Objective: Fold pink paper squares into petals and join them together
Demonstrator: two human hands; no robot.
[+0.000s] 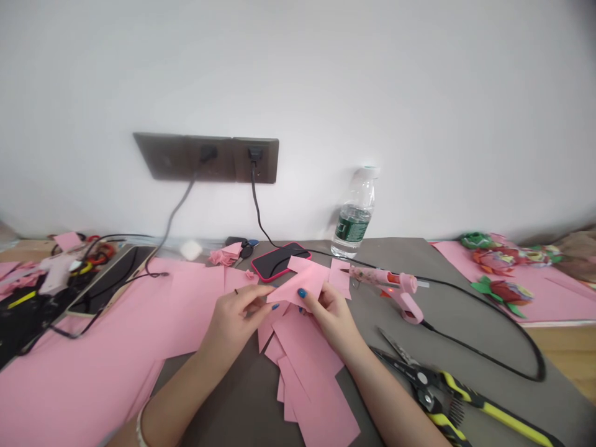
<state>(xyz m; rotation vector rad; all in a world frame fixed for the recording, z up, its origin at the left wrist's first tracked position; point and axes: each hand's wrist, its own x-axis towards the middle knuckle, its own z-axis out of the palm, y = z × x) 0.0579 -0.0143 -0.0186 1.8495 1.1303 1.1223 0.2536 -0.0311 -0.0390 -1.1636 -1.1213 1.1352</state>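
A pink paper piece (298, 282), partly folded or curled, is held up between my two hands over the middle of the table. My left hand (239, 310) pinches its left corner between thumb and fingers. On the other side, my right hand (326, 307) grips the paper with the thumb on top and the fingers beneath. Under my hands lies a loose stack of pink paper strips (307, 379). Just beyond the held paper is a phone with a red-pink case (280, 261). To the right of my right hand rests a pink glue gun (388, 285).
Yellow-and-black pliers (431, 385) lie at the front right. A water bottle (354, 217) stands against the wall. Paper flowers (505, 292) sit at the far right. Large pink sheets (102, 366) and another phone (112, 279) cover the left. A black cord (493, 298) loops across the table.
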